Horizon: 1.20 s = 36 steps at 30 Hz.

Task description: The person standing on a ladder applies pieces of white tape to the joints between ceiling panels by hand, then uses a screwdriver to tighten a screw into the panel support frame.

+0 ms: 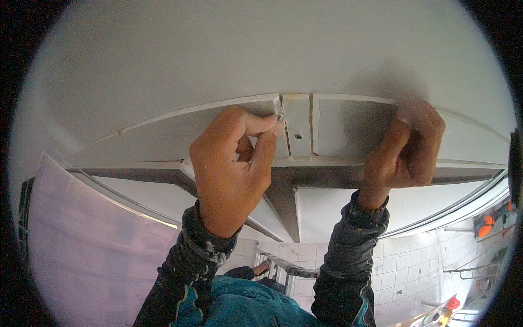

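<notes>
My left hand (pixel 229 163) is raised to a pale panelled surface, its thumb and forefinger pinched on a small crumpled whitish scrap (pixel 281 111). The scrap lies at a dark vertical gap (pixel 286 136) beside a narrow panel piece (pixel 298 117); whether it is tape or filler I cannot tell. A small dark hole (pixel 298 136) shows in that piece. Farther right, my right hand (pixel 411 144) is closed, fingers curled in, in front of the grey right-hand panel (pixel 343 125). Whatever it may hold is hidden inside the fingers.
Below the panels runs a dark brown frame (pixel 321 177) with a post going down from it. A pinkish sheet (pixel 98 234) covers the left side. Far below are a white tiled floor (pixel 403 261), a ladder (pixel 280 267) under me, and an orange object (pixel 484 226) at right.
</notes>
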Available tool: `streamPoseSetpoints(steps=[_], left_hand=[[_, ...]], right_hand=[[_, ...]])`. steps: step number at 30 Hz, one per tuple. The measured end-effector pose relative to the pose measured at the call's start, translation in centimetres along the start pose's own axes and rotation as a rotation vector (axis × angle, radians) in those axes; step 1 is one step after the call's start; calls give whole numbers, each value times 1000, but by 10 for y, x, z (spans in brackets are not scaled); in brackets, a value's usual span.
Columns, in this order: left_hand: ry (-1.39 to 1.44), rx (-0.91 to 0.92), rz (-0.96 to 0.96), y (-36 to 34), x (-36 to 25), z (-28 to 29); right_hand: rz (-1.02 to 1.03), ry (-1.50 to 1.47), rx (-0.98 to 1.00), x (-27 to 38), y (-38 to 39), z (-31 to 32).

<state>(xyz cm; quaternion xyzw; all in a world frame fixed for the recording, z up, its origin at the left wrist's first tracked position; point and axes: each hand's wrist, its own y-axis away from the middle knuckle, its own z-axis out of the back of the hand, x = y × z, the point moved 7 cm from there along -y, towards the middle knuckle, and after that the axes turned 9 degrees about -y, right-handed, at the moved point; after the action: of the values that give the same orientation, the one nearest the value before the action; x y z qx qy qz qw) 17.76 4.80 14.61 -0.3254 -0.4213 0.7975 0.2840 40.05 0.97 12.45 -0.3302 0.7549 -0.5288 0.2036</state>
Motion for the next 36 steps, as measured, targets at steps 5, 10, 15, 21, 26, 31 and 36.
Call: streamPoseSetpoints(steps=[5, 10, 15, 21, 26, 31, 36], left_hand=[[44, 69, 48, 2, 3, 0], [-11, 60, 69, 7, 2, 1], [-57, 29, 40, 5, -2, -3], [-12, 51, 135, 7, -1, -6], [24, 67, 90, 11, 9, -4], [-31, -7, 66, 18, 11, -4], [-92, -4, 27, 9, -3, -7]], right_hand=[[-29, -1, -42, -4, 3, 3], [-3, -38, -1, -2, 1, 5], [10, -26, 61, 5, -2, 5], [38, -8, 92, 3, -7, 11], [48, -7, 82, 3, 0, 7], [25, -13, 119, 3, -1, 4], [43, 3, 99, 1, -4, 7]])
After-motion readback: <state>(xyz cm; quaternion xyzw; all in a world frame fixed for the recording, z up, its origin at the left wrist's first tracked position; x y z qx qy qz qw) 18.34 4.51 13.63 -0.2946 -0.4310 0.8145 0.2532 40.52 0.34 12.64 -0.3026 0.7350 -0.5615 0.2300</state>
